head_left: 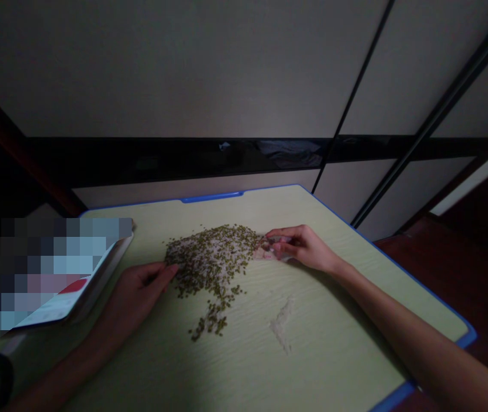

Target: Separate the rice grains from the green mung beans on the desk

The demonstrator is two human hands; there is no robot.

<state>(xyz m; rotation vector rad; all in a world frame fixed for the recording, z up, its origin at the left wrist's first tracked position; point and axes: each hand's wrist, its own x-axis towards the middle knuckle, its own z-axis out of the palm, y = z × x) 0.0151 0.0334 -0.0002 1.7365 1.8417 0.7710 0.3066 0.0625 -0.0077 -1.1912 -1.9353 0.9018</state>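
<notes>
A spread heap of green mung beans (pixel 222 252) mixed with small white grains lies on the light-topped table (pixel 235 377). A loose tail of beans trails toward me. At the heap's left edge is my left hand (pixel 145 286), thumb and fingertips pressed together; whatever they pinch is too small to make out. On the other side, my right hand (pixel 306 249) has its thumb and fingers curled around a crumpled clear plastic bag (pixel 265 250) with pinkish marks, which touches the heap's right edge. Nearer to me sits a thin separate streak of white grains (pixel 282 323).
To the left, a tablet-like lit screen (pixel 72 297) in a case leans on the table, partly blurred out. A blue handle (pixel 212 197) is set in the table's far edge. Pale cabinet doors (pixel 183 68) stand just behind, and the reddish floor (pixel 432 252) shows at right.
</notes>
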